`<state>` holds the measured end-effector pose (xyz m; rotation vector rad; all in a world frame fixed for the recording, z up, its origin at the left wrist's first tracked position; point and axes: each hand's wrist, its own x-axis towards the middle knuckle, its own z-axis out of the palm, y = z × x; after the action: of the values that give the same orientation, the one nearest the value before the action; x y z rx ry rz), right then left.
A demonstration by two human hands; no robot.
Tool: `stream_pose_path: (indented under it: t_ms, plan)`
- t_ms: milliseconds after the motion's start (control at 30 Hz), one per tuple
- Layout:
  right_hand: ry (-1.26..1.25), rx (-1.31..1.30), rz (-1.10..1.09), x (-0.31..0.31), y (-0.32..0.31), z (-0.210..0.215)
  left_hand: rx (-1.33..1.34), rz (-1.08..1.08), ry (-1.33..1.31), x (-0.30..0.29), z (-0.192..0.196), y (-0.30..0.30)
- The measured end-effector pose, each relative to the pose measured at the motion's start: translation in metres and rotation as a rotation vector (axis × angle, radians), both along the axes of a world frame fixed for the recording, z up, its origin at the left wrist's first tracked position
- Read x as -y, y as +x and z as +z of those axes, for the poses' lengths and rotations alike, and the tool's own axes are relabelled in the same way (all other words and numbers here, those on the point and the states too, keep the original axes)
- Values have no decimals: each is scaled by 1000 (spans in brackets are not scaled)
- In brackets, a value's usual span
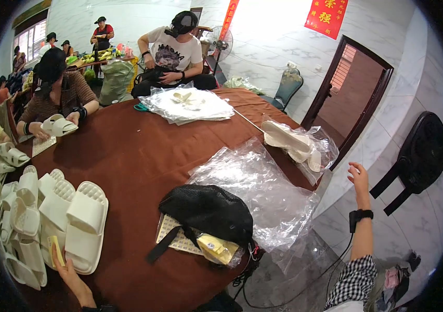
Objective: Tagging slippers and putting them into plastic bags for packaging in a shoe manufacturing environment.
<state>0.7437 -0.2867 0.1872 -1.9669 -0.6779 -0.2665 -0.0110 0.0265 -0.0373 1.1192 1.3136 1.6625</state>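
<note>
My left hand (pixel 75 281), at the lower left, has its fingers closed on a small flat yellow strip (pixel 55 250). Just beyond it lie cream slide slippers (pixel 87 226) with padded straps, part of a larger heap. Out past the table's right edge, my right hand (pixel 357 179) is raised with fingers apart and nothing in it. The nearest thing to it is a clear plastic bag (pixel 325 143) with cream slippers (pixel 286 140) lying on it. Flat clear plastic bags (pixel 258 192) spread over the table's right side.
A black mesh cap (pixel 206 210) rests on a yellow label sheet (pixel 172 236) by the near edge of the brown-covered table (pixel 138 156). Opposite, a bag stack (pixel 190 112) lies before a seated person. At left another person holds a slipper (pixel 59 126). A cable hangs from my right wrist.
</note>
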Motion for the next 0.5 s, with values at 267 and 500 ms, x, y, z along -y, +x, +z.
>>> stream_pose_path:
  t_ms: [267, 500]
  plan:
    - [-300, 206, 6, -40, 157, -101, -161, 10, 54, 10, 3, 0]
    - [-689, 391, -113, -107, 201, -138, -6, 78, -67, 28, 30, 16]
